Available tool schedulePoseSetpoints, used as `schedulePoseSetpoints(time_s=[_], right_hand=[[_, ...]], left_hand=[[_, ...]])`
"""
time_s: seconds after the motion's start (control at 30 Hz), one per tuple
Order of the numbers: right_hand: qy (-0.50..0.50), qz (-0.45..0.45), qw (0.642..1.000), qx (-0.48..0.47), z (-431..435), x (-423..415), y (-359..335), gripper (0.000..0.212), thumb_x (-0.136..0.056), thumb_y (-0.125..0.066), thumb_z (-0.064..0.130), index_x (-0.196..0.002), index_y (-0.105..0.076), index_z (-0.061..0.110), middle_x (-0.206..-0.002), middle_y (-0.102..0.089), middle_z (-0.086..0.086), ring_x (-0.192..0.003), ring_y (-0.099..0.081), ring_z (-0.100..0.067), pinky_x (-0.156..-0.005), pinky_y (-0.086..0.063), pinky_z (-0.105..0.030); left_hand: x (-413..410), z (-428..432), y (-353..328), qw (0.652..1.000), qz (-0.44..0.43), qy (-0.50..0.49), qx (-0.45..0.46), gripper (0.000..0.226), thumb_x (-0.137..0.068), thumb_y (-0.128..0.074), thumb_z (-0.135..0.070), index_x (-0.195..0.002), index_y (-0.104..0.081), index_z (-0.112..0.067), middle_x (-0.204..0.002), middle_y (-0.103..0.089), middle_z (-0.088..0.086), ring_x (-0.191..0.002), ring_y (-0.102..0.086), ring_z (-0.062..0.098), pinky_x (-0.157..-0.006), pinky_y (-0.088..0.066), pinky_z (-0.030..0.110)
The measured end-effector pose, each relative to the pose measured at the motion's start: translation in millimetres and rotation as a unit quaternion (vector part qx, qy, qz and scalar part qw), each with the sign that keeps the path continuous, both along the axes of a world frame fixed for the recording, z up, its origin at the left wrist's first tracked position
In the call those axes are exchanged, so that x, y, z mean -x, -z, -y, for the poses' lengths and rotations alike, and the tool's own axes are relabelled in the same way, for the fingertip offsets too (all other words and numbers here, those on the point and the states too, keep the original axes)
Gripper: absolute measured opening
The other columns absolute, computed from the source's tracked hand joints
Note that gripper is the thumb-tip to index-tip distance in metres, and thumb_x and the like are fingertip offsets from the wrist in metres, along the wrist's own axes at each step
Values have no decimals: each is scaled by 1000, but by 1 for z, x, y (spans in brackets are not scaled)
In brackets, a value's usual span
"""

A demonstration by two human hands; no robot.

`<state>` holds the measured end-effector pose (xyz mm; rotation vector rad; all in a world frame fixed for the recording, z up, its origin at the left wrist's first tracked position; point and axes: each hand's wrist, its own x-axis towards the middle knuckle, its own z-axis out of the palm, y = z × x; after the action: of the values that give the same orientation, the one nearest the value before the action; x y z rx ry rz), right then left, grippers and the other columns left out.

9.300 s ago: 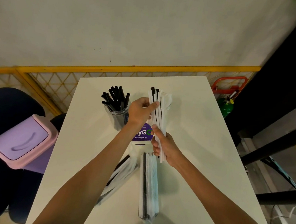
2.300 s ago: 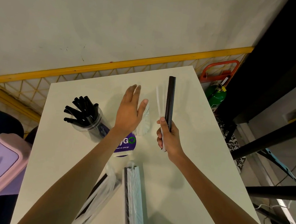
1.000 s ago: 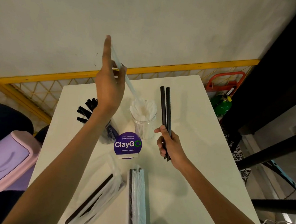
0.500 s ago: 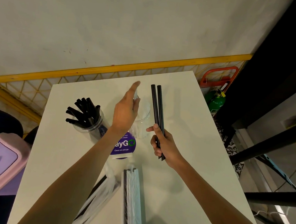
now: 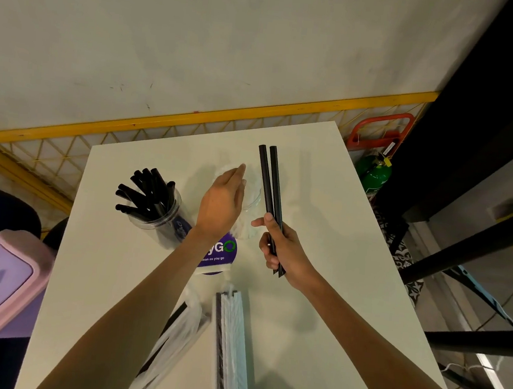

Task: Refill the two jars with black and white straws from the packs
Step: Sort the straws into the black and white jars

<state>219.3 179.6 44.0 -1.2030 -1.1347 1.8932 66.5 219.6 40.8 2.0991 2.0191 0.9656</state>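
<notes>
While curled, right hand (image 5: 282, 249) round black straws (image 5: 269, 180)

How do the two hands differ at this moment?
The left hand is open, fingers straight; the right hand grips two black straws. The left hand is over the half-hidden jar; the right hand is beside it. Both are bare and above the table.

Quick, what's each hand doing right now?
Left hand: open, fingers straight, above the clear jar.
Right hand: gripping two black straws.
</notes>
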Motion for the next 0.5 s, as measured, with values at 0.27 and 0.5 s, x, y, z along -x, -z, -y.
schedulePoseSetpoints(time_s=[0.27,0.5], right_hand=[[-40,-15,999,-4,14,18,-12,30,-97,-40,39,-93,-61,18,-49,-43,2,-34,-31,-4,-36,-30,-16],[-96,-22,995,-10,38,49,-17,29,-97,-40,38,-94,-62,19,-49,-47,2,-34,-37,-6,-36,-33,-17]], left_hand=[[2,15,-36,956,274,-26,106,35,-97,-46,-14,-130,-48,-4,-106,-67,16,-82,-66,24,-79,-52,27],[34,47,-57,883,448,-71,120,29,-94,-52,-8,-122,-48,-2,-80,-65,5,-60,-65,7,-66,-59,29]])
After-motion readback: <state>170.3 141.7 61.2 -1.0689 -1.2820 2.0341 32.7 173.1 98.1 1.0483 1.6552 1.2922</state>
